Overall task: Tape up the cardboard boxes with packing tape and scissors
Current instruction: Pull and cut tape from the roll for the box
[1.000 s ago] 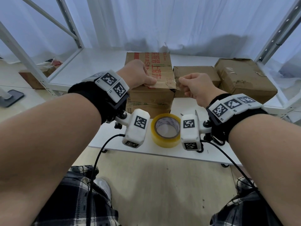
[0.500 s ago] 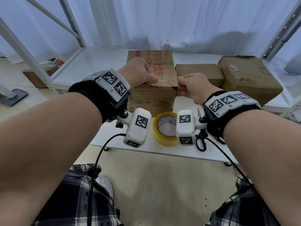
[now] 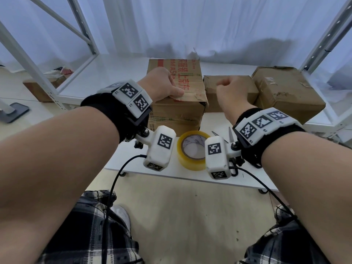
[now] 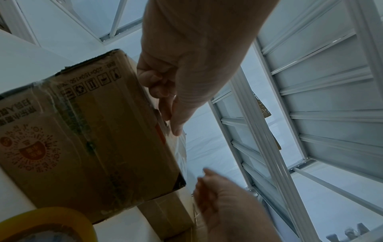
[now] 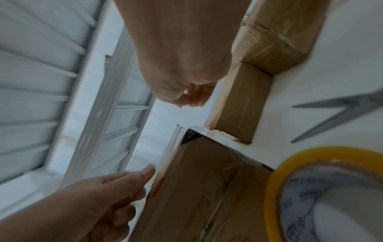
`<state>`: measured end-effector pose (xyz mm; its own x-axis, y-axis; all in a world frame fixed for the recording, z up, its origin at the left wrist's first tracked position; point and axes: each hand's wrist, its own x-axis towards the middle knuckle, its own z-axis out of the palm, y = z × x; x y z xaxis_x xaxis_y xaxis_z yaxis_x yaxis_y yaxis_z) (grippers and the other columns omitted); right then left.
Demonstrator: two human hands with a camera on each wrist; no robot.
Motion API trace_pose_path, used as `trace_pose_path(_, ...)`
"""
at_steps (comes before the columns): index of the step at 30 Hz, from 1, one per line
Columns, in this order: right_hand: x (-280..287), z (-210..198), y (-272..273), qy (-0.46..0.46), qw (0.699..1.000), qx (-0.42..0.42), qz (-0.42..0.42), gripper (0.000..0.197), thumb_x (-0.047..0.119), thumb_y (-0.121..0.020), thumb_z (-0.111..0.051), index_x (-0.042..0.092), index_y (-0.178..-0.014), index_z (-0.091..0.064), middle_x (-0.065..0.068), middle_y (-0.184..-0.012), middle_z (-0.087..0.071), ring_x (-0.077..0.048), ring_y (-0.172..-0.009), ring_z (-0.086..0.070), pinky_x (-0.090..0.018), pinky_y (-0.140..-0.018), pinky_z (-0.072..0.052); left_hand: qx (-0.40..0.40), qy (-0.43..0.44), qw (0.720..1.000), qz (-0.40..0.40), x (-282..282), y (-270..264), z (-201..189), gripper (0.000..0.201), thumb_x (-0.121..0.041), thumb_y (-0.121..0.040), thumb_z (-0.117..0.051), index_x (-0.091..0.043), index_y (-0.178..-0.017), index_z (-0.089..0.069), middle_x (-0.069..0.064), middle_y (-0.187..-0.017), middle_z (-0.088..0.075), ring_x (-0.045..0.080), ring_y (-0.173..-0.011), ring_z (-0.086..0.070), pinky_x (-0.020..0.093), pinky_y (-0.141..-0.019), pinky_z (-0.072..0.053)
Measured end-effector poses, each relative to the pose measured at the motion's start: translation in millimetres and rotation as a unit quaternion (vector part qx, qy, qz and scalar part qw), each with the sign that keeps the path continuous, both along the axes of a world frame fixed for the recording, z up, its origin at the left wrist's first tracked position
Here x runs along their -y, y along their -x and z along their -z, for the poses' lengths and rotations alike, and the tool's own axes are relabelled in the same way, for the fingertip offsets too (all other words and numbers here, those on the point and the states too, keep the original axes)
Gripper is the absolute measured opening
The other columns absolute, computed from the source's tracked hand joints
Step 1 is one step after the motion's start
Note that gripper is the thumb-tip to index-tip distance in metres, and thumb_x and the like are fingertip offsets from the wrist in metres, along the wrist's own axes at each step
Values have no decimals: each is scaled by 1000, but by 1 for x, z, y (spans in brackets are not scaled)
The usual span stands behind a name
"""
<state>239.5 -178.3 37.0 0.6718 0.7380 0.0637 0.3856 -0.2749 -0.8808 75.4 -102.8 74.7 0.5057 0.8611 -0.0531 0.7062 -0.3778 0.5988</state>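
Note:
A printed cardboard box (image 3: 177,115) stands on a low white platform (image 3: 131,164). My left hand (image 3: 174,92) rests on its front top edge and pinches a clear tape strip (image 3: 190,95) there with a straight thumb. In the right wrist view the tape strip (image 5: 167,147) overhangs that edge. My right hand (image 3: 225,87) hovers just right of the box corner, fingers curled in a pinch; the strip seems to run to it. A yellow tape roll (image 3: 182,159) lies flat in front of the box. Scissors (image 3: 229,134) lie open beside it.
A small brown box (image 3: 245,86) sits under my right hand, with a bigger worn box (image 3: 285,92) to its right. White shelf posts (image 3: 28,60) flank both sides, and a curtain hangs behind. Another box (image 3: 38,90) sits on the floor at far left.
My right hand has drawn away from the box's front right corner, up and to the right. The left hand stays on the box edge.

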Motion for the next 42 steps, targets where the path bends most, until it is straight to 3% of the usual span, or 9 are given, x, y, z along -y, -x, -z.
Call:
trace_pose_path(5, 2, -4, 18, 9, 992, 52, -112, 5, 17, -93, -59, 13, -94, -56, -5, -100, -62, -17, -89, -61, -29, -76, -56, 0, 0, 1000, -7, 0, 0, -1, 24, -31, -81, -75, -13, -80, -59, -7, -82, -58, 9, -77, -52, 23, -70, -45)
trace_pose_path(7, 2, 2, 20, 35, 993, 13, -110, 9, 21, -93, -61, 15, -94, -53, -5, -104, -59, -17, -86, -59, -28, -70, -56, -4, 3, 1000, -11, 0, -1, -1, 24, -32, -81, -74, -13, -82, -60, -5, -82, -58, 11, -78, -53, 26, -73, -46)
trace_pose_path(11, 4, 4, 19, 61, 985, -111, -114, 20, 26, -96, -58, 10, -106, -52, -6, -96, -58, -11, -65, -53, -19, -56, -51, 0, 15, 1000, -23, 0, -1, -1, 23, -34, -86, -70, -12, -85, -61, -4, -76, -55, 7, -64, -47, 20, -56, -39)
trace_pose_path(16, 7, -1, 19, 60, 964, -236, -110, 13, 22, -95, -59, 11, -94, -52, -6, -87, -55, -10, -64, -48, -20, -57, -53, -11, 15, 999, -29, -2, 0, -1, 22, -33, -87, -68, -12, -84, -63, -3, -75, -56, 8, -60, -46, 20, -53, -37)
trace_pose_path(19, 8, -2, 18, 58, 961, -246, -109, 11, 20, -96, -57, 11, -92, -52, -6, -86, -54, -11, -64, -48, -21, -58, -53, -21, 1, 1000, -23, -2, -2, -1, 22, -33, -88, -68, -12, -85, -62, 1, -89, -61, 12, -74, -53, 19, -57, -39)
trace_pose_path(27, -3, 4, 22, 73, 990, -89, -86, 30, 36, -96, -55, 12, -78, -50, -7, -75, -51, -16, -58, -43, -29, -58, -41, -28, -24, 999, -16, 0, -3, 1, 21, -31, -89, -66, -11, -87, -58, 2, -97, -59, 14, -88, -52, 16, -56, -35)
trace_pose_path(32, -12, 8, 27, 89, 995, -19, -50, 52, 45, -93, -56, 3, -123, -52, -10, -113, -60, -23, -95, -59, -35, -79, -51, -40, -29, 999, -15, -1, -3, 2, 24, -33, -89, -66, -10, -91, -60, 3, -98, -59, 17, -90, -54, 24, -67, -38)
trace_pose_path(38, -14, 12, 29, 85, 995, 23, -56, 51, 45, -95, -52, 5, -126, -46, -9, -121, -57, -20, -96, -56, -27, -68, -42, -51, -14, 998, -26, -4, -3, 2, 41, -37, -88, -66, 0, -106, -64, 7, -92, -58, 17, -82, -51, 27, -68, -40)
trace_pose_path(42, -9, 12, 32, 81, 991, 91, -54, 44, 42, -98, -48, 5, -122, -48, -11, -123, -52, -23, -107, -53, -31, -80, -44, -53, -20, 998, -22, -5, -2, 2, 37, -35, -88, -65, -1, -103, -65, 4, -85, -56, 17, -80, -50, 24, -63, -39)
